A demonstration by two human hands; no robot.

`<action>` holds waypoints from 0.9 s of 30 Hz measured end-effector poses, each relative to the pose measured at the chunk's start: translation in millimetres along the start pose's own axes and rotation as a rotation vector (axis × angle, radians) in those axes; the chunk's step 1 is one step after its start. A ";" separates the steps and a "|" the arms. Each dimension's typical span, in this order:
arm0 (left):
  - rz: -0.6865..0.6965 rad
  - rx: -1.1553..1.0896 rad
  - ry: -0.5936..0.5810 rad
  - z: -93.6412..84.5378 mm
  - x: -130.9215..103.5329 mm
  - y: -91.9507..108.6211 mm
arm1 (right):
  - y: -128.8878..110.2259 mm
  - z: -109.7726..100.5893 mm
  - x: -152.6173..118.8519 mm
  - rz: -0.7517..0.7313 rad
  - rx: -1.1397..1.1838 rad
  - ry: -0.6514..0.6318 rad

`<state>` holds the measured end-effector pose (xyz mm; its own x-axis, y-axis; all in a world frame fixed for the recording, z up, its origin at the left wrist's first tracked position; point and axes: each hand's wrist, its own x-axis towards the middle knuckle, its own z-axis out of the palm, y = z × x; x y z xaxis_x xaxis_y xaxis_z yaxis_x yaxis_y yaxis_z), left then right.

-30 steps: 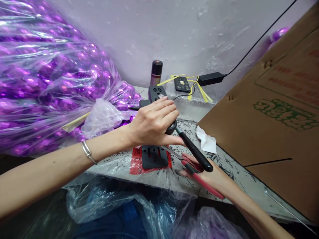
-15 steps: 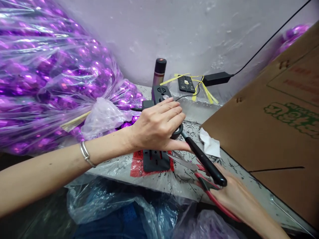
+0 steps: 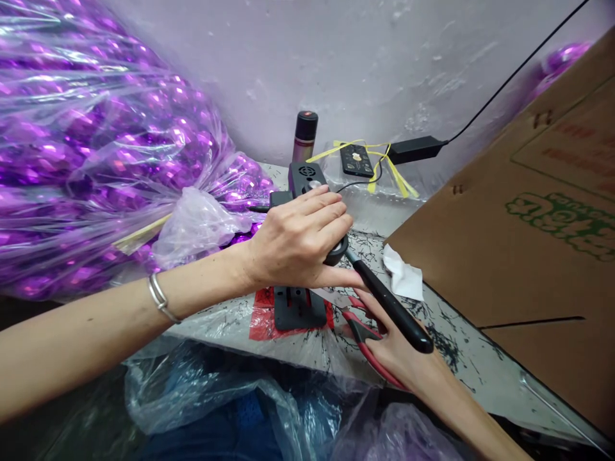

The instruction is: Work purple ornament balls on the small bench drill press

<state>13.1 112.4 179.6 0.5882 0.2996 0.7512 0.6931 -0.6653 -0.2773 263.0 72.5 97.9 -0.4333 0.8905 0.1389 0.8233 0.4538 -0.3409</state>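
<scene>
My left hand (image 3: 300,240) lies over the middle of a black hand-lever device (image 3: 305,173), fingers together and curled down on its far side. Its thumb points right, under the long black lever handle (image 3: 394,307). Whatever those fingers grip is hidden behind the hand. Below the lever, my right hand (image 3: 401,355) is closed on scissors (image 3: 360,330) with red and black handles. The scissors' blades point left and pass under my left hand, so their tips are hidden. The device's slotted black base (image 3: 300,310) sits on red tape (image 3: 262,317).
Clear bags of shiny purple balls (image 3: 120,147) crowd the left. Behind the device stand a dark-capped can (image 3: 305,134), a phone (image 3: 356,159) and a black adapter (image 3: 416,150). A cardboard box (image 3: 528,275) leans at right, near white tissue (image 3: 403,275). Black clippings litter the table.
My right hand has moved left with the scissors, bringing their blades beneath my left hand. My left hand keeps its place on the device. The whole view has shifted slightly.
</scene>
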 end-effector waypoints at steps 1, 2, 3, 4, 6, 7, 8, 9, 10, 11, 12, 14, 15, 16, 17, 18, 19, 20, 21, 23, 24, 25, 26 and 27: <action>-0.004 0.005 -0.007 -0.1 0.0 0.1 | 0.4 0.4 -2.1 -0.005 -0.015 0.019; -0.006 0.010 -0.011 -0.2 0.0 0.2 | 0.7 0.4 -4.2 -0.016 -0.026 0.041; -0.006 0.015 -0.010 -0.2 0.0 0.3 | 0.7 0.2 -6.1 -0.030 -0.039 0.066; -0.005 0.020 -0.004 -0.2 0.0 0.5 | 0.1 -0.1 -7.6 -0.042 -0.055 0.093; 0.003 0.023 0.011 -0.3 0.1 0.7 | -3.5 -0.1 -8.9 -0.061 -0.096 0.156; 0.007 0.021 0.017 -0.5 0.2 0.9 | -6.5 0.6 -8.7 -0.068 -0.118 0.184; 0.007 0.017 0.017 -0.7 0.3 1.0 | -9.7 1.7 -8.1 -0.073 -0.136 0.205; 0.004 0.010 0.011 -1.1 0.3 1.0 | -12.7 3.2 -7.6 -0.077 -0.147 0.219; -0.001 0.002 0.002 -1.5 0.4 1.0 | -15.0 4.9 -7.3 -0.078 -0.150 0.225; -0.007 -0.006 -0.007 -2.0 0.4 1.0 | -16.1 6.6 -7.7 -0.077 -0.148 0.227; -0.011 -0.011 -0.014 -2.4 0.5 1.0 | -15.6 8.0 -8.7 -0.074 -0.141 0.230; -0.012 -0.015 -0.018 -3.1 0.6 0.9 | -10.6 9.3 -12.8 -0.073 -0.120 0.235; -0.008 -0.017 -0.012 -3.3 0.7 0.9 | -7.0 9.1 -15.0 -0.072 -0.116 0.243; -0.003 -0.019 -0.007 -3.5 0.8 1.0 | -3.7 8.5 -16.8 -0.074 -0.117 0.250; -0.003 -0.019 -0.007 -3.6 0.9 1.1 | -1.2 7.8 -17.8 -0.077 -0.118 0.255; -0.007 -0.020 -0.011 -3.8 1.1 1.3 | -0.2 7.3 -17.6 -0.077 -0.120 0.256; -0.015 -0.020 -0.021 -3.9 1.2 1.4 | -0.6 7.0 -16.4 -0.077 -0.121 0.258; -0.025 -0.019 -0.036 -4.1 1.3 1.6 | -2.1 7.1 -14.4 -0.081 -0.120 0.258; -0.035 -0.019 -0.053 -4.3 1.4 1.7 | -4.2 7.4 -12.2 -0.085 -0.115 0.251; -0.043 -0.022 -0.067 -4.6 1.5 1.9 | -7.3 8.5 -9.1 -0.091 -0.110 0.244; -0.042 -0.021 -0.065 -4.7 1.6 2.0 | -7.5 8.7 -8.8 -0.095 -0.110 0.246; -0.038 -0.019 -0.059 -4.6 1.5 2.0 | -6.6 8.7 -9.5 -0.098 -0.111 0.250; -0.033 -0.017 -0.050 -4.4 1.5 2.0 | -5.2 8.5 -10.8 -0.100 -0.115 0.257; -0.031 -0.017 -0.042 -4.2 1.4 1.9 | -3.6 8.1 -12.3 -0.103 -0.124 0.270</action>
<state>13.5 108.7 182.7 0.5842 0.3483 0.7331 0.7042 -0.6667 -0.2444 262.4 59.7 89.9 -0.4174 0.8090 0.4139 0.8259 0.5276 -0.1985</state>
